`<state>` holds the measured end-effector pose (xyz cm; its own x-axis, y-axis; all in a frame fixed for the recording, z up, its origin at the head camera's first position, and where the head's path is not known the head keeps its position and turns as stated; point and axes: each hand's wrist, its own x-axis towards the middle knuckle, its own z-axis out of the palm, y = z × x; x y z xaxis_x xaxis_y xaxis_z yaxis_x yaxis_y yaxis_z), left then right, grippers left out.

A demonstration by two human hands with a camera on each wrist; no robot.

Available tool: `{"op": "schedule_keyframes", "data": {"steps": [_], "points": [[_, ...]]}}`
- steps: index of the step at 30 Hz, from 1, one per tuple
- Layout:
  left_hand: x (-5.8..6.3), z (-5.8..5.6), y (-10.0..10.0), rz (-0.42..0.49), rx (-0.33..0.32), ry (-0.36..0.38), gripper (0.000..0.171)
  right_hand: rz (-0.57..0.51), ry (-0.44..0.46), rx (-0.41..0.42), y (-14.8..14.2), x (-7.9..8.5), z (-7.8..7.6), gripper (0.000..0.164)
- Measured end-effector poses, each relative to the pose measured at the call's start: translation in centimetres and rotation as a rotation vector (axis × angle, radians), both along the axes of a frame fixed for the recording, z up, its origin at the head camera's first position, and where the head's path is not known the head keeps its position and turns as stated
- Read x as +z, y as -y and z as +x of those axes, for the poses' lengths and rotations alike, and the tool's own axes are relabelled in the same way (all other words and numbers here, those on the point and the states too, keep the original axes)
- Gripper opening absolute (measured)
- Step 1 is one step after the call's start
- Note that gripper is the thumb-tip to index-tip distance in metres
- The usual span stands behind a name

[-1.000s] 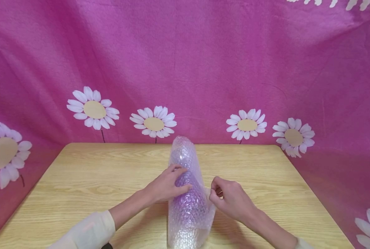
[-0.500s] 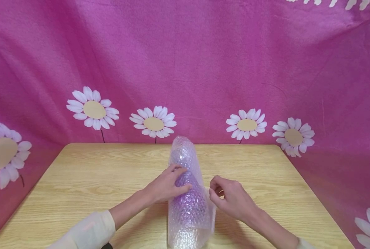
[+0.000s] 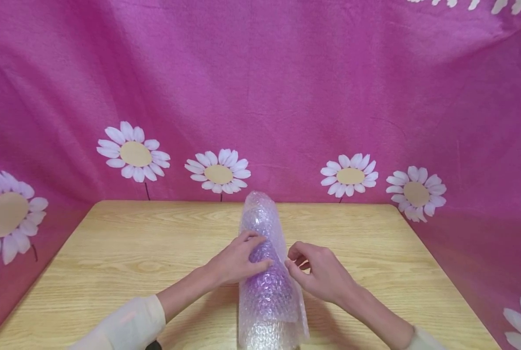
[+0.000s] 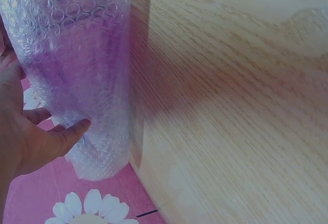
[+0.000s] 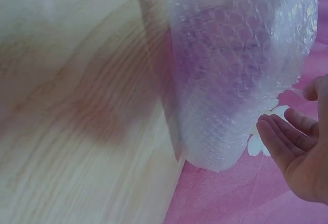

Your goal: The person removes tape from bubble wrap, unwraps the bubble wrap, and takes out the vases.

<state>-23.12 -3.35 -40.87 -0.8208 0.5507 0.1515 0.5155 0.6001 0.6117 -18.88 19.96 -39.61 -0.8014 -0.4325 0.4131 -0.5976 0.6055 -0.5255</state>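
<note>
A long roll of clear bubble wrap (image 3: 266, 296) lies lengthwise on the table, with something purple showing through its middle. My left hand (image 3: 235, 258) rests on top of the roll, thumb and fingers spread over it. In the left wrist view, the left hand's fingertips (image 4: 82, 125) touch the bubbled surface. My right hand (image 3: 323, 272) is at the roll's right side, its fingertips right at the wrap. The right wrist view shows that hand (image 5: 302, 147) with loosely bent fingers and the thumb apart from them. A loose edge of the wrap sticks out low on the right.
The wooden table (image 3: 155, 233) has light grain and rounded far corners. Behind it and at both sides hangs a magenta cloth (image 3: 260, 97) printed with white daisies. The roll reaches from the near side to the table's far edge.
My right hand has moved a little left, closer to the roll, and the flap it was at now hangs lower, along the roll's right side. My left hand has stayed on the roll.
</note>
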Motion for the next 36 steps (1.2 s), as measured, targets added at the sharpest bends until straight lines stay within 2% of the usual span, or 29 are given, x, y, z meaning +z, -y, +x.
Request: {"op": "schedule_keyframes", "data": {"steps": [8,23,36], "points": [[0.0,-0.1,-0.1,-0.007,0.001,0.013,0.066,-0.012,0.016,0.007,0.8,0.7,-1.1,0.001],[0.0,0.0,-0.1,-0.015,0.002,0.002,0.066,0.095,0.031,-0.081,2.3,1.1,-3.9,0.031],[0.1,-0.1,-0.2,-0.028,-0.002,-0.008,0.065,0.163,0.037,-0.107,3.2,0.7,-6.4,0.04]]}}
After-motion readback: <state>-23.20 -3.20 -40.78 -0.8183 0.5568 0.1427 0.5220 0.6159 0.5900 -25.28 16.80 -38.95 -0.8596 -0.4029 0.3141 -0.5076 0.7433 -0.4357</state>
